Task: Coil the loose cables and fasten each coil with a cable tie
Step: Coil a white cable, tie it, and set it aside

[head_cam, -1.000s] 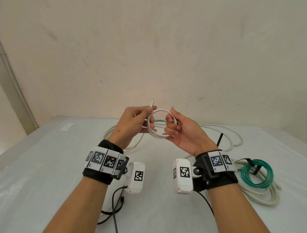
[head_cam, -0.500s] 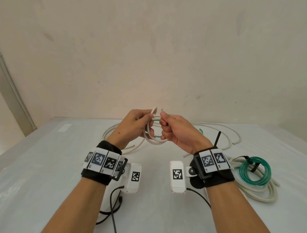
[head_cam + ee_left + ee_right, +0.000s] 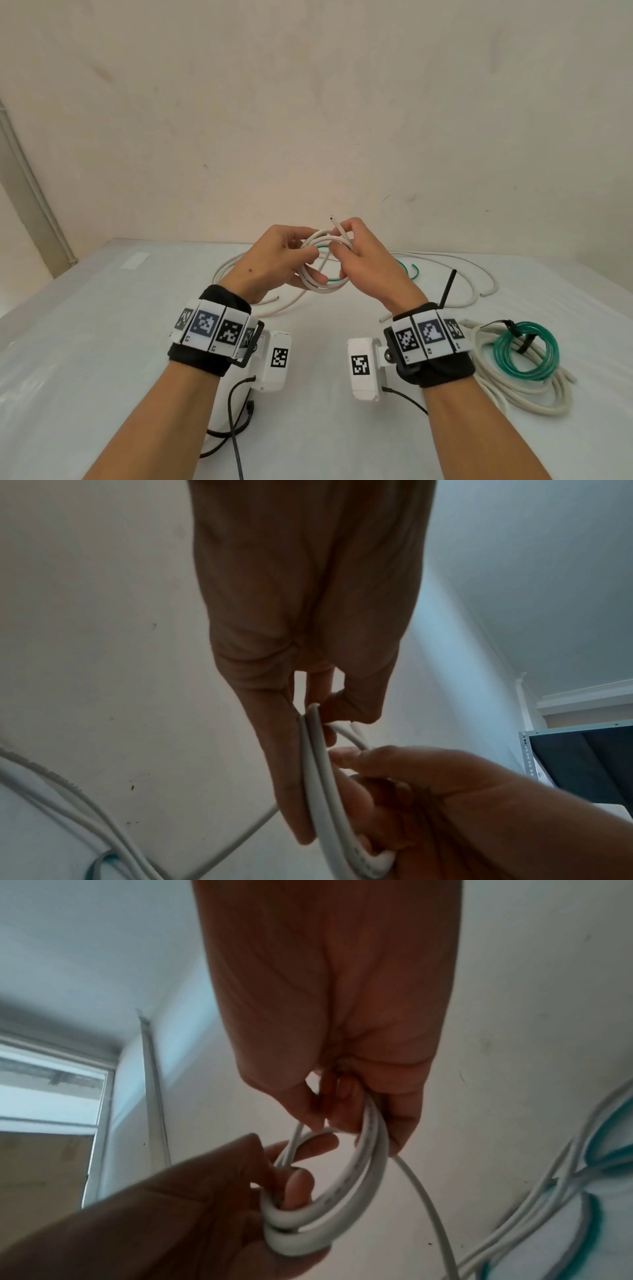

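A small white cable coil (image 3: 323, 265) is held in the air above the table (image 3: 102, 342), between the two hands and well clear of everything lying on the surface. The left hand (image 3: 274, 263) is curled round the coil's left and lower arc, with the loops pinched between thumb and fingers (two loops are seen side by side in the wrist views). The right hand (image 3: 363, 260) is closed on the right and upper arc, where the cable's free end (image 3: 334, 222) juts up and away past the knuckles.

The coil's plane stands roughly upright and faces the person, so that its opening lies between the two palms. Both hands are at the coil; neither is the nearer. A tail of the same cable appears to run down from the coil toward the loose white cable (image 3: 462, 270) spread across the far table, beside a loose green cable (image 3: 409, 270).

A black cable tie (image 3: 448, 289) stands up just behind the right wrist, on the side nearer the right hand. At the right edge, a green coil (image 3: 525, 353) rests on a white coil (image 3: 513, 394); a black tie (image 3: 524, 342) is wrapped on the green one.

The remaining slack is judged not yet gathered; the tail could snag the loose runs beneath.
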